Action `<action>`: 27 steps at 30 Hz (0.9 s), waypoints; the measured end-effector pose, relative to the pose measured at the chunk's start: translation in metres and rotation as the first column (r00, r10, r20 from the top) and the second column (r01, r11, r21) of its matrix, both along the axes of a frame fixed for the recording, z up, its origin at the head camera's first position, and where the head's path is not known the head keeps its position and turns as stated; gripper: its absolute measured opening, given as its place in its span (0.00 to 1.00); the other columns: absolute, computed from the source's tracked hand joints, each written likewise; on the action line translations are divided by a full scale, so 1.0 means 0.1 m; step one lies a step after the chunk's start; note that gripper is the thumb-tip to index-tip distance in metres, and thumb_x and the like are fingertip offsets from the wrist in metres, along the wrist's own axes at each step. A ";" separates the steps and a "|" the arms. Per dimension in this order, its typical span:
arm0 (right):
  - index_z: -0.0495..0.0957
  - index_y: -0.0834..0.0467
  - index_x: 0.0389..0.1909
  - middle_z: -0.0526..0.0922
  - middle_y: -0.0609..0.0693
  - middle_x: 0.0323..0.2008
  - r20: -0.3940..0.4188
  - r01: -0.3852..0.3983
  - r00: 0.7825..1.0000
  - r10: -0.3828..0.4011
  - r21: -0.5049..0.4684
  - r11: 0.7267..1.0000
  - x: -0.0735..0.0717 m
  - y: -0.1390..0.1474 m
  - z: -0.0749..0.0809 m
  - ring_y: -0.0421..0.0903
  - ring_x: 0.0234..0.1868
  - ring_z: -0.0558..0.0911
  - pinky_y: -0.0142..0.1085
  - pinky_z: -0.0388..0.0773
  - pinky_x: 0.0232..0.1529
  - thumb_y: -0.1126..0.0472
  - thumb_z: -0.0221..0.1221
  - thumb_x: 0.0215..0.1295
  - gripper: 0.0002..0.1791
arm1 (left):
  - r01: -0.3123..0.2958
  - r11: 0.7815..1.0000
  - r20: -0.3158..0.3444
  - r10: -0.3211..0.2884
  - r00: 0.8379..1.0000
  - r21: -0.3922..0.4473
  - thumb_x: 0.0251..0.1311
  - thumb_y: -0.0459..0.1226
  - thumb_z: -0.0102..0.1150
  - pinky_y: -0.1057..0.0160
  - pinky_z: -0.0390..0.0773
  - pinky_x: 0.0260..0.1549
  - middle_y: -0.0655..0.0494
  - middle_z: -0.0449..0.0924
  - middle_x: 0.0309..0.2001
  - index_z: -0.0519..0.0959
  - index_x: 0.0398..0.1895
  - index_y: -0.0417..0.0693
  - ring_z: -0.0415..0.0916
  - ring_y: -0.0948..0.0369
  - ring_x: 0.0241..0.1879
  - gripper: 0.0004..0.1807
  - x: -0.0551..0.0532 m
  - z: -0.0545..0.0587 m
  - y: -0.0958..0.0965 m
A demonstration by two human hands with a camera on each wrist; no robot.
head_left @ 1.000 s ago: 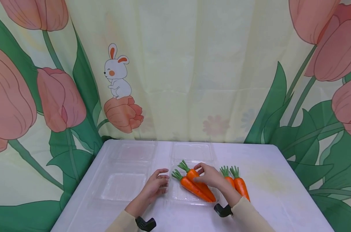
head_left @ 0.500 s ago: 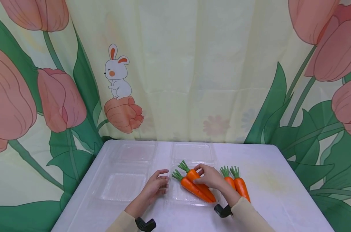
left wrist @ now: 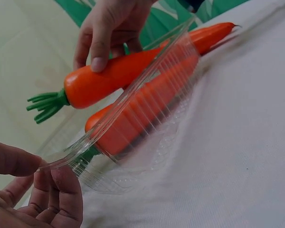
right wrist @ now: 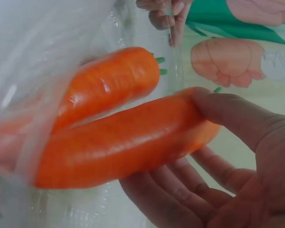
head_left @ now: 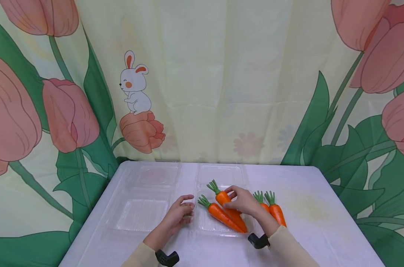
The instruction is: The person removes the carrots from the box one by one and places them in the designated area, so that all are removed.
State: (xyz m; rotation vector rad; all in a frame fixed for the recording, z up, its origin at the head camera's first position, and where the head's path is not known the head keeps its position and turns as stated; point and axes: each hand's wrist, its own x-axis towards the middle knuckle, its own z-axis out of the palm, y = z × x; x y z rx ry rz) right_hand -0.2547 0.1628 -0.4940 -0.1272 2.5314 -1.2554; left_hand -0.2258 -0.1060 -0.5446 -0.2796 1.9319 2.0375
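Observation:
My right hand [head_left: 243, 202] grips a carrot [head_left: 223, 198] with green tops, thumb on one side and fingers on the other. The carrot's top end is raised above the clear plastic clamshell box [head_left: 204, 227], and its tip lies low at the near side. Beside it, a second carrot [head_left: 222, 216] lies slanted in the same box. In the left wrist view, my left hand [left wrist: 42, 194] pinches the box's rim between thumb and fingers. The box's lid [head_left: 221, 174] is folded back, away from me.
Two more carrots [head_left: 277, 215] lie on the white table to the right, partly behind my right forearm. Another opened clear clamshell box [head_left: 143, 215] stands on the left. A tulip-print curtain [head_left: 202, 92] hangs behind the table.
The carrot in my right hand has shifted slightly up and away from the other one, widening the gap between their tops. My left hand has stayed in place.

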 end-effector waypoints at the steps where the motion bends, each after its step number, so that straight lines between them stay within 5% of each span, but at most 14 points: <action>1: 0.78 0.56 0.57 0.82 0.54 0.46 0.005 0.008 1.000 -0.008 -0.013 1.000 -0.01 0.01 0.01 0.47 0.36 0.82 0.40 0.87 0.34 0.60 0.75 0.56 0.27 | 0.001 1.000 0.002 -0.001 1.000 0.002 0.69 0.32 0.57 0.65 0.81 0.31 0.50 0.78 0.45 0.66 0.72 0.45 0.78 0.59 0.33 0.29 0.00 0.00 0.00; 27: 0.70 0.58 0.67 0.80 0.60 0.49 0.089 0.103 0.992 -0.088 -0.185 0.977 -0.05 0.16 0.08 0.49 0.36 0.85 0.44 0.88 0.34 0.53 0.72 0.63 0.35 | -0.002 1.000 0.016 0.002 1.000 -0.008 0.69 0.33 0.58 0.65 0.82 0.32 0.50 0.78 0.46 0.66 0.73 0.45 0.77 0.59 0.34 0.29 0.00 -0.01 0.01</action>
